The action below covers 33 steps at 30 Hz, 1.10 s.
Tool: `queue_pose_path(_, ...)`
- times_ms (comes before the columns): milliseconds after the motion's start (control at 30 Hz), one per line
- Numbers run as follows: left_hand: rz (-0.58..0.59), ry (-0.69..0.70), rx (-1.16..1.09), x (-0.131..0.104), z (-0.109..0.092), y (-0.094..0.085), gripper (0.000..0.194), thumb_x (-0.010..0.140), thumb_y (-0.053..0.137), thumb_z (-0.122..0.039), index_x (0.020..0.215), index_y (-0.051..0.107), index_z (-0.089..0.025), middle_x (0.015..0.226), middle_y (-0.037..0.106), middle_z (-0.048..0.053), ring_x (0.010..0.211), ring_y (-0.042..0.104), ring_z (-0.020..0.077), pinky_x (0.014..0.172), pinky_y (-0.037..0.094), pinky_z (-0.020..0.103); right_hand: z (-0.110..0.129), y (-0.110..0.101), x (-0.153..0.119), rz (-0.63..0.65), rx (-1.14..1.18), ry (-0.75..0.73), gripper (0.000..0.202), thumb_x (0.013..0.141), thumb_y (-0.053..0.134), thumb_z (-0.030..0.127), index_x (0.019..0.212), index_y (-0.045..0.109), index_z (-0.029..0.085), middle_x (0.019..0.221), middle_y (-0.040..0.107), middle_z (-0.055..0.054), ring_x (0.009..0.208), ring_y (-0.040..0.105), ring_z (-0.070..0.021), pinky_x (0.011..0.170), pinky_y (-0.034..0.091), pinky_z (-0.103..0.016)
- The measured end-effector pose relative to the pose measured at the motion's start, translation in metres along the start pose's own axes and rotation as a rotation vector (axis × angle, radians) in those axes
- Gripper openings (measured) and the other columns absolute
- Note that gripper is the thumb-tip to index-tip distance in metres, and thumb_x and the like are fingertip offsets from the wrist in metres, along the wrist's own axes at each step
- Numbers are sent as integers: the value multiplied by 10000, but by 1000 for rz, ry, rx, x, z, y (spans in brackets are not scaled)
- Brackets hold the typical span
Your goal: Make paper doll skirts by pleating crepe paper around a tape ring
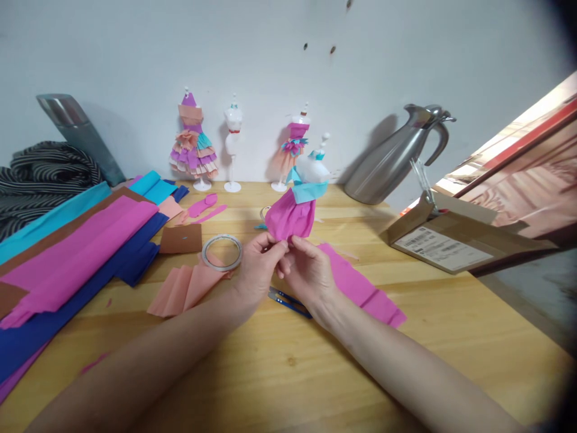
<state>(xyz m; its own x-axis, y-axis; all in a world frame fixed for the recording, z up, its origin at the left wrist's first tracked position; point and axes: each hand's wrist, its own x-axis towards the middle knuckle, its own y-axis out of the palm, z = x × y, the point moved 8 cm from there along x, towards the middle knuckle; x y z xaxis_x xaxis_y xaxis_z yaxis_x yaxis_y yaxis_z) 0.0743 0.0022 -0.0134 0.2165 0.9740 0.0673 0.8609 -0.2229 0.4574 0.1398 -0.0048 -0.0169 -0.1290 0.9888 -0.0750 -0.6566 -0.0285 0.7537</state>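
As two hands (258,267) (312,272) pinch, one pink skirt (292,218)

Layout of the desk (202,379). Far side, along the wall (265,60), left to right: left mannequin (193,141), middle mannequin (233,114), right mannequin (296,132), jug (390,159). Far left: flask (67,111) behind cloth (49,171); paper stack (85,246) on their near side. Right edge: carton (446,246). Centre: paper skirt (291,216) on the near mannequin (313,170), between left hand (260,264) and right hand (311,270). Left of the hands: tape roll (220,268) overlapping a loose sheet (184,291), card (180,239) beyond. Near side of the hands: snips (291,304); right: paper strip (360,285).
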Motion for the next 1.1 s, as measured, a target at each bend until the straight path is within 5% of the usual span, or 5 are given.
queue_pose_path(533,-24,-30,-11,0,8,-4,221,705,715,-330,667,615,-138,443,564,-33,384,507,79,406,400,176,0,-2,1,-26,-39,-64,360,634,771,240,509,436,201,344,484,67,304,389,-78,370,356,-205)
queue_pose_path(1100,-118,-16,51,-2,2,-5,183,706,673,-282,633,575,-146,420,562,-31,344,511,86,378,430,175,1,-6,0,-99,21,-98,288,602,746,154,508,475,176,409,470,89,314,322,-28,319,280,-150)
